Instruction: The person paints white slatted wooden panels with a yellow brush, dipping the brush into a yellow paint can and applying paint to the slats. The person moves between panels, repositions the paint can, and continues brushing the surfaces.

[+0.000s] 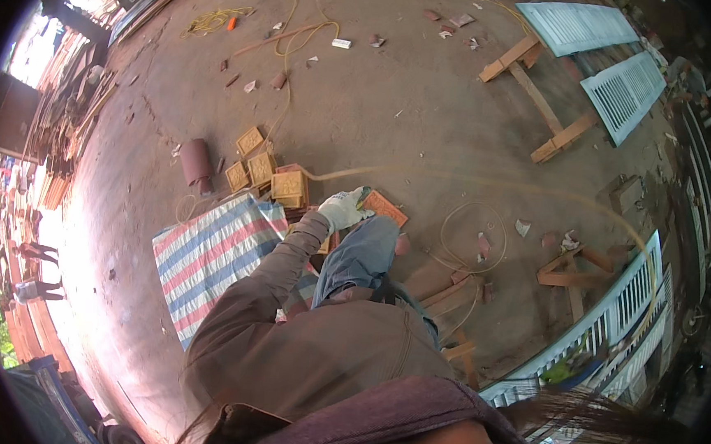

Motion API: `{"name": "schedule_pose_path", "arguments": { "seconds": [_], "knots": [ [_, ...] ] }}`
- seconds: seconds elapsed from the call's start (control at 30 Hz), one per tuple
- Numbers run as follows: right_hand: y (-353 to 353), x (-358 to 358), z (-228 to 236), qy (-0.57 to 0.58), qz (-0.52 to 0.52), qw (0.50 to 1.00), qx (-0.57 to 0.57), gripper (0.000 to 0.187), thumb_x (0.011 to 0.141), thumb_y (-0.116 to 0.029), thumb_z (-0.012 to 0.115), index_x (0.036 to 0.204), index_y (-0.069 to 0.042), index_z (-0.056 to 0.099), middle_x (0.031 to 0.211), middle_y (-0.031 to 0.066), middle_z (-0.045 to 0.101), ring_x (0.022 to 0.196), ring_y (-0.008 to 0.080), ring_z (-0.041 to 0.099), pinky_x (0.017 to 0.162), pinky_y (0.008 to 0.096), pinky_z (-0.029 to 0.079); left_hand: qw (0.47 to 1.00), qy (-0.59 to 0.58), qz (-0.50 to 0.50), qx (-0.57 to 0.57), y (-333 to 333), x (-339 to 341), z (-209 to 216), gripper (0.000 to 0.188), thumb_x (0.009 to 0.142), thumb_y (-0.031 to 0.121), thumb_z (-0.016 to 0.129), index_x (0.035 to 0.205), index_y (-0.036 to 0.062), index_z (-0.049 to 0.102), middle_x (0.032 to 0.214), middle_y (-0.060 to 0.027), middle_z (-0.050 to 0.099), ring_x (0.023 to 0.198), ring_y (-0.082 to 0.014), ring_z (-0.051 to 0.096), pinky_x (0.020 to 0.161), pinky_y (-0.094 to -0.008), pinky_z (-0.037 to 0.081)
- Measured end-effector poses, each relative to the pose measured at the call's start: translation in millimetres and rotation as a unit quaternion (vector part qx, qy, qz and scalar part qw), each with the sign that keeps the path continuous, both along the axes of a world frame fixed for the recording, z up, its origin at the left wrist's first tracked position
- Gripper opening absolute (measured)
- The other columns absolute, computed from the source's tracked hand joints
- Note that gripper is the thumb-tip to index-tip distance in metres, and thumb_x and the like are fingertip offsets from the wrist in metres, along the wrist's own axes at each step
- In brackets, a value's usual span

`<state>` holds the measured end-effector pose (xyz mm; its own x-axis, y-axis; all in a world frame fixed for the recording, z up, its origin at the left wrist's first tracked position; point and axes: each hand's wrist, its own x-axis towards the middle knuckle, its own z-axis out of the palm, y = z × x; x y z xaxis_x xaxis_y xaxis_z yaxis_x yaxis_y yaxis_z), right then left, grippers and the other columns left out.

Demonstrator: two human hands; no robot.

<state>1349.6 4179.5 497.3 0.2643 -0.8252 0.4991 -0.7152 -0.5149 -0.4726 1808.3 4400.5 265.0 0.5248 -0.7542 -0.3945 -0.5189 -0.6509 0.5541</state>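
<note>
My left hand (343, 210), in a white work glove with dark fingertips, reaches past my bent knee. Its fingers are closed at the left edge of a reddish-orange carved wooden block (387, 208). My right hand does not show; my body and leg hide that side. Left of the gloved hand, several yellowish carved wooden blocks (290, 186) lie in a loose heap on the ground. A striped tarp (217, 254) in blue, white and red spreads beside my left forearm.
A yellow hose (457, 177) arcs rightward across the ground. A brown cylinder (195, 162) stands beyond the tarp. Pale blue louvred shutters (579, 29) rest on wooden trestles (537, 103) at far right. Another louvred panel (612, 331) leans at near right. Broken bits litter the floor.
</note>
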Motion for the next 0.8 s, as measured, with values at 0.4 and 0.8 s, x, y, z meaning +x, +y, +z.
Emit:
{"name": "schedule_pose_path", "arguments": {
  "seconds": [0.4,0.8],
  "knots": [
    [-118,64,-40,-0.187,-0.233,0.951,0.075,0.03,0.089,0.001,0.059,0.118,0.003,0.052,0.096,0.0039,0.055,0.083,0.0112,0.05,0.077,0.0245,0.043,0.984,0.053,-0.151,0.08,-267,73,-50,0.093,0.071,0.047,0.076,0.145,0.0135,0.031,0.114,-0.0213,0.062,0.106,-0.0362,0.059,0.093,-0.0411,0.046],
    [-289,89,28,-0.141,-0.398,0.904,0.067,0.019,0.087,0.004,0.057,0.105,0.002,0.058,0.094,0.0035,0.06,0.086,0.01,0.054,0.078,0.0238,0.044,0.834,0.096,-0.514,0.175,-597,36,-28,0.054,0.084,0.044,0.063,0.129,0.0142,0.055,0.119,-0.0139,0.062,0.107,-0.0316,0.059,0.094,-0.0366,0.045]
  ]
}}
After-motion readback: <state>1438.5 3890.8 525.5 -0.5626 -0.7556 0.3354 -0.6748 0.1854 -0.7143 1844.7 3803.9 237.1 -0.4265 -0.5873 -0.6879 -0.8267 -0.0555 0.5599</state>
